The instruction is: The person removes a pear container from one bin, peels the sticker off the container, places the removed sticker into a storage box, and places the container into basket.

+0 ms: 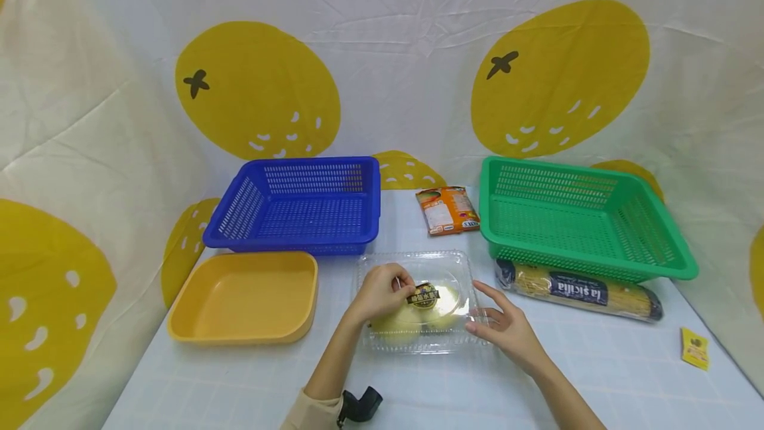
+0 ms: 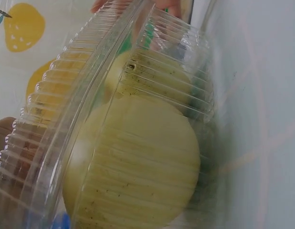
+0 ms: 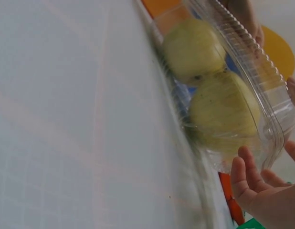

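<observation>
Apparently fruit [image 2: 131,162] already boxed, clear container [image 1: 430,264] lidded at six o'clock; label [image 1: 426,296] pinched at edge by left hand [image 1: 384,290], label work seemingly unfinished; three-o'clock side touched by spread-fingered right hand [image 1: 510,327].

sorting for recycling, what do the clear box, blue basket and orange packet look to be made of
The clear box looks like thin, glossy plastic: see-through, with ribbed walls and bright highlights. The blue basket is probably molded plastic with a slight sheen, its walls pierced in regular rows. The orange packet seems to be printed film; plastic or foil-lined, I cannot tell.
</observation>
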Demonstrator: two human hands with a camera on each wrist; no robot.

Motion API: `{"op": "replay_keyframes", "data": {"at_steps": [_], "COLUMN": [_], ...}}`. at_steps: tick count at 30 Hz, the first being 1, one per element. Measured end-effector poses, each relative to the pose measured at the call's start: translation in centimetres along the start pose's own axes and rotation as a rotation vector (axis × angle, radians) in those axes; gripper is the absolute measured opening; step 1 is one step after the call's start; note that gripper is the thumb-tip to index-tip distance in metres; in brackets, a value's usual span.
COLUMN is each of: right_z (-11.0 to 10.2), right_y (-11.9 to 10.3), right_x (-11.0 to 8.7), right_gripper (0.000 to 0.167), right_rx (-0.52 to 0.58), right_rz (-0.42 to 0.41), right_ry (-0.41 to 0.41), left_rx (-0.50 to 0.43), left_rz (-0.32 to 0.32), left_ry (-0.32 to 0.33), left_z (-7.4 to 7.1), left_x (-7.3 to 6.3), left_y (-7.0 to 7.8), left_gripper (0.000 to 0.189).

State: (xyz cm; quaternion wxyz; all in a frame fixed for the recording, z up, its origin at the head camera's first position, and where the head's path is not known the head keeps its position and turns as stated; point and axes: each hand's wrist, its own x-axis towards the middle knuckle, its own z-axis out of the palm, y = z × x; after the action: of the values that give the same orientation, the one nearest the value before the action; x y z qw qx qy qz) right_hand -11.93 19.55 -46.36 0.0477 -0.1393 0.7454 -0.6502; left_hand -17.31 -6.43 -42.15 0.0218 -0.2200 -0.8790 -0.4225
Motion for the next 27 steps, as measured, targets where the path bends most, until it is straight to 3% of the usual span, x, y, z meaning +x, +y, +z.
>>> {"op": "replay_keyframes", "data": {"at_steps": [10,27], "right_z": [0.02,0.03], "right_y": [-0.05,0.13], "right_x": [-0.02,-0.06], "right_gripper": [0.073,0.072], "right_rx": [-0.005,0.003], "right_rz": [0.010,0.020], "right_ry": [0.003,0.003], "left_rx": [-0.114,-0.204], "left_rz": [-0.012,-0.033], "left_ry": [-0.023,-0.047], "left_z": [-0.08,-0.19], "left_x": [-0.18,-0.17], "left_y": [-0.34,-0.61], "left_gripper": [0.005,0.006]}}
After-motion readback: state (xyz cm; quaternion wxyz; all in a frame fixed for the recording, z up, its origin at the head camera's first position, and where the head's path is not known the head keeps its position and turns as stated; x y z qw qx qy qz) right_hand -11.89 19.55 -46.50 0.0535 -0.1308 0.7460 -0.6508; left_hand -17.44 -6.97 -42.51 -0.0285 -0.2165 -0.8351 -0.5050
